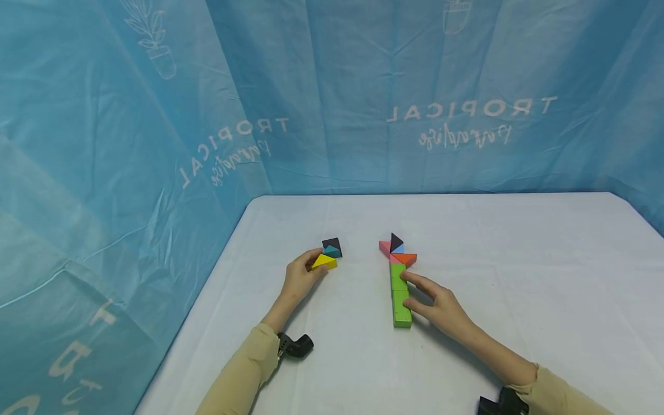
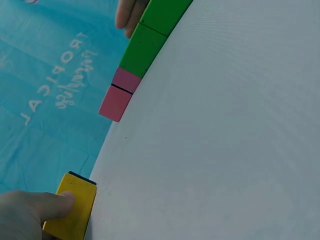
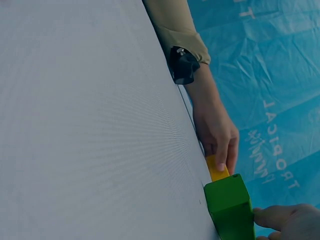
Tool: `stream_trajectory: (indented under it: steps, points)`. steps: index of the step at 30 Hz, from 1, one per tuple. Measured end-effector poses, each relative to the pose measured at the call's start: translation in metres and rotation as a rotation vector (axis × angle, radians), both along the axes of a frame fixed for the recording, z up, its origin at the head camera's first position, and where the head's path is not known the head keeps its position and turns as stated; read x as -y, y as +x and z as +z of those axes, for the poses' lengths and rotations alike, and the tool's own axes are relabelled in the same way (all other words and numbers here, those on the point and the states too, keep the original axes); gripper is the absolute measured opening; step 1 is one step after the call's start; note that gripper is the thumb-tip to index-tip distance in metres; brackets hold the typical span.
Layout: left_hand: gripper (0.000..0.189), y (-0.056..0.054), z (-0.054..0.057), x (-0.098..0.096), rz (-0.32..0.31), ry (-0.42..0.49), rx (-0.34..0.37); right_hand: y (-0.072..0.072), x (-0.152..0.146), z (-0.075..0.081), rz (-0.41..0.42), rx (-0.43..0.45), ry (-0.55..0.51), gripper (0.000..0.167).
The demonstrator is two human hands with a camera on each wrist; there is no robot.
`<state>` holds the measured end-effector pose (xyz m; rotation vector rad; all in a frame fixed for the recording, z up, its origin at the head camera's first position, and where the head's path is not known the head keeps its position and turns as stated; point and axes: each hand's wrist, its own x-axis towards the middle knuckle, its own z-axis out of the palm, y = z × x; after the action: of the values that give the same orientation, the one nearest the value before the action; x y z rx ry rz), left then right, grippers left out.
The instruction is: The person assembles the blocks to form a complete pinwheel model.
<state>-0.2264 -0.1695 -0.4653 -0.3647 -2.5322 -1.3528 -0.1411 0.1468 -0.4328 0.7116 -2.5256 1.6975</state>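
Note:
My left hand [image 1: 302, 278] pinches a yellow triangular block [image 1: 325, 262]; its thumb lies on the block's face in the left wrist view. Right behind that block are a teal triangular block [image 1: 332, 251] and a black block [image 1: 332, 242]. My right hand [image 1: 441, 305] touches the right side of two long green blocks [image 1: 402, 308], which lie end to end, its fingers loosely extended. Beyond their far end sits a cluster of triangular blocks: pink [image 1: 384, 248], black [image 1: 396, 242], light blue [image 1: 399, 249] and orange-red [image 1: 406, 259].
A white cloth [image 1: 544, 288] covers the table. Blue printed curtains [image 1: 353, 86] hang behind it and along its left side. Black camera mounts [image 1: 295, 346] sit on both wrists.

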Motion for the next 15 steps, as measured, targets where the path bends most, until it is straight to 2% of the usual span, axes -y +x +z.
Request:
stream_trajectory:
  steps: [5,15]
  points:
    - [0.039,0.0046,0.0006,0.0019,-0.012,-0.026,0.01,0.0009,0.0006,-0.0001,0.002,0.008,0.001,0.055]
    - [0.04,0.0097,-0.0008,0.0057,0.003,-0.067,0.033,0.0011,0.0001,0.0031,-0.016,0.023,0.023,0.054]
